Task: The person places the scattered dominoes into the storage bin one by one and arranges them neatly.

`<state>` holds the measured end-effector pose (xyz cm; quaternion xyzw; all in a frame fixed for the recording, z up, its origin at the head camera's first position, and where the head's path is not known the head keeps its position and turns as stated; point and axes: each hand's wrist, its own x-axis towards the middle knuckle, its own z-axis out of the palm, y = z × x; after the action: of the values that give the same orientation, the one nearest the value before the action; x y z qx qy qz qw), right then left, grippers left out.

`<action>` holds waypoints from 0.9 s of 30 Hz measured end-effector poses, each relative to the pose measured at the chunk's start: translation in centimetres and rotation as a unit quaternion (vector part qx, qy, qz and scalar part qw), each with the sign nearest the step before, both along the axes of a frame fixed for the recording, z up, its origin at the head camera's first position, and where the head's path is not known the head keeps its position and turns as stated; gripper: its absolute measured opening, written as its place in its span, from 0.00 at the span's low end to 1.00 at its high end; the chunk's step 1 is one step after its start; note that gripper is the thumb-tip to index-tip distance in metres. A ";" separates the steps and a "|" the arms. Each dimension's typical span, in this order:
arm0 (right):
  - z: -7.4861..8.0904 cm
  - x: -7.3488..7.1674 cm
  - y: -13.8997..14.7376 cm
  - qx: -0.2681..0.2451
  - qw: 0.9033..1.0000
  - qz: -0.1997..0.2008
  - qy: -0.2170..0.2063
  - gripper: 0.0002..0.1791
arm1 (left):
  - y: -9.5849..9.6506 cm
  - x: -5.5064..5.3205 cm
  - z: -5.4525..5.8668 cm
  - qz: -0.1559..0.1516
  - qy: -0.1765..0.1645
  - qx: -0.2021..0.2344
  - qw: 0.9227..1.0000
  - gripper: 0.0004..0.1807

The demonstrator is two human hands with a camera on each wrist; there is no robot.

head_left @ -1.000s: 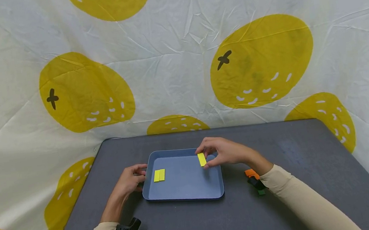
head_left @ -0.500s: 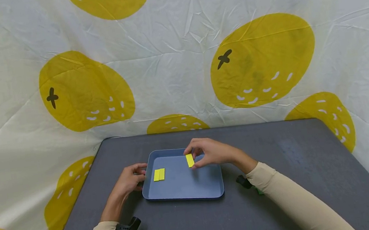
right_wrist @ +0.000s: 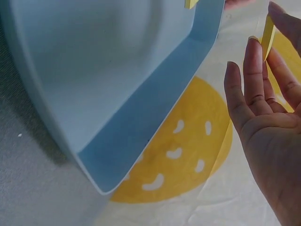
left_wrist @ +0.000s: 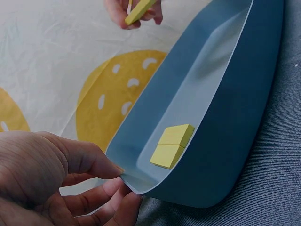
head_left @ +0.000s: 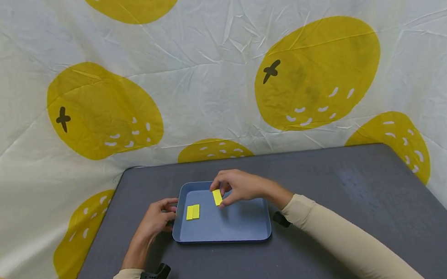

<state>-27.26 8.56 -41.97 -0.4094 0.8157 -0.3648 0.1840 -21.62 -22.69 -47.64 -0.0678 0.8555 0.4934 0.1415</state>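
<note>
A blue-grey rectangular tray [head_left: 234,230] lies on the table, and two flat yellow blocks [head_left: 192,212] sit side by side in its left part. At the tray's left end my left hand [head_left: 157,219] holds the rim, its thumb [left_wrist: 96,160] on the edge and the fingers curled against the outside wall in the left wrist view. Over the middle of the tray, my right hand [head_left: 242,186] pinches a third yellow block [head_left: 217,197] between thumb and fingertips. That block is raised above the tray floor, seen edge-on in the right wrist view.
The dark grey table [head_left: 222,273] extends around the tray on all sides. Behind it hangs a white cloth [head_left: 206,100] printed with large yellow fruit. A black wrist strap [head_left: 152,276] hangs below the left sleeve.
My right hand has moved left across the tray with the yellow block. The orange and green pieces at the right are now hidden behind the right sleeve. My left hand stays put.
</note>
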 end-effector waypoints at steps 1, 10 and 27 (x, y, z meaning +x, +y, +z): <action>0.0 0.0 -0.2 0.002 1.000 0.001 -0.001 0.24 | 0.0 0.0 0.0 0.000 0.000 0.000 1.000 0.26; -0.4 -0.4 -1.9 0.015 1.000 0.004 -0.005 0.24 | 0.0 0.1 0.0 0.000 0.003 -0.002 1.000 0.26; -2.0 -0.9 -4.7 0.045 0.999 0.014 0.007 0.25 | 0.0 0.0 -0.3 -0.002 0.004 -0.006 1.000 0.25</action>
<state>-28.14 3.83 -44.01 -0.4145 0.8269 -0.3225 0.2011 -21.61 -22.72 -47.93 -0.0652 0.8591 0.4883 0.1386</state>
